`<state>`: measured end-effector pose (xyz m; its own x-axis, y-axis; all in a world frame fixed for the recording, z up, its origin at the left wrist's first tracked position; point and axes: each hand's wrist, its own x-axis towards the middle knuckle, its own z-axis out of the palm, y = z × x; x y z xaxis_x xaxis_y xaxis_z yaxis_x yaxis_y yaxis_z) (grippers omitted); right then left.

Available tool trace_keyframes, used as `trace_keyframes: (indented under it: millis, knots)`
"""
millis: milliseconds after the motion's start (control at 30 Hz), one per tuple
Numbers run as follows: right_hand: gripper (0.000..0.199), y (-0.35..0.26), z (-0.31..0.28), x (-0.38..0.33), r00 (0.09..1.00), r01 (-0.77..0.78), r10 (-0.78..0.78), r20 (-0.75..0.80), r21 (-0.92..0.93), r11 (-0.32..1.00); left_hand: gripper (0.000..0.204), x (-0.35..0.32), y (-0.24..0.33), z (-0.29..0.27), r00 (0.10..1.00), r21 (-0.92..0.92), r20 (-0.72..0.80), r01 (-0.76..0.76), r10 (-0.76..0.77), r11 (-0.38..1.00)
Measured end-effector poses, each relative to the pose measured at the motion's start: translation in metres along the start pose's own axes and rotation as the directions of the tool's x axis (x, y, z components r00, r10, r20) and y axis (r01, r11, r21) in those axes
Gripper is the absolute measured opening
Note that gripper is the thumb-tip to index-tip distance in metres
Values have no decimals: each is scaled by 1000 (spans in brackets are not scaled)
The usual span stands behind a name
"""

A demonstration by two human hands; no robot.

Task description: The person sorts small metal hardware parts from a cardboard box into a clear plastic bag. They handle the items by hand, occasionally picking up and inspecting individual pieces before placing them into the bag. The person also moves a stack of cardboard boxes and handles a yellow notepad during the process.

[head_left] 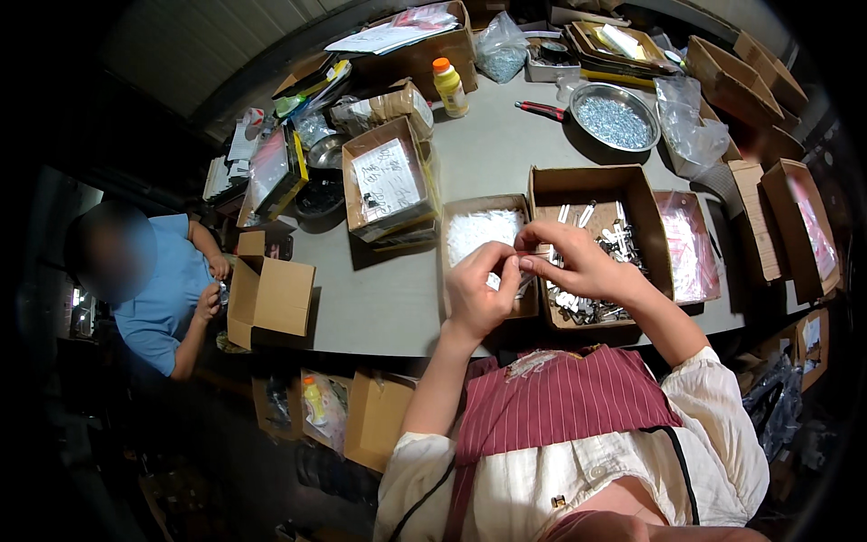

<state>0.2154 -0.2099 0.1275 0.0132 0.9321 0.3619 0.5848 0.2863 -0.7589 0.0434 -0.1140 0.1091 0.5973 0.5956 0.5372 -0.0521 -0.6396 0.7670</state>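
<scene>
My left hand [481, 294] and my right hand [578, 260] meet above the boxes at the table's front edge. Both are closed in a pinch, fingertips against fingertips. Whatever lies between them is too small and too covered by the fingers to name. Under the left hand stands a shallow cardboard box [448, 275] of small white pieces [483, 226]. My right hand hovers over a larger cardboard box [657, 230], which holds a loose heap of metal strips and clips [591, 309].
Right of these is a box of pink-and-clear packets [688, 248]. Behind lie a metal bowl [656, 135] of small shiny parts, a red-handled tool [540, 110] and a yellow bottle [450, 90]. Left are a paper-topped box [361, 221], an open carton [284, 298] and a seated person in blue [167, 289].
</scene>
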Motion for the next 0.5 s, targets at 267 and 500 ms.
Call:
trace_keyframes:
  millis: [267,500]
  knots:
    - [21,-12,23,8,984,24,-20,174,-24,999,4,-30,4,-23,997,126,-74,0,10,992]
    - [14,-10,63,22,976,134,-159,149,162,978,4,-72,-1,-63,909,-64,-345,228,-236,972]
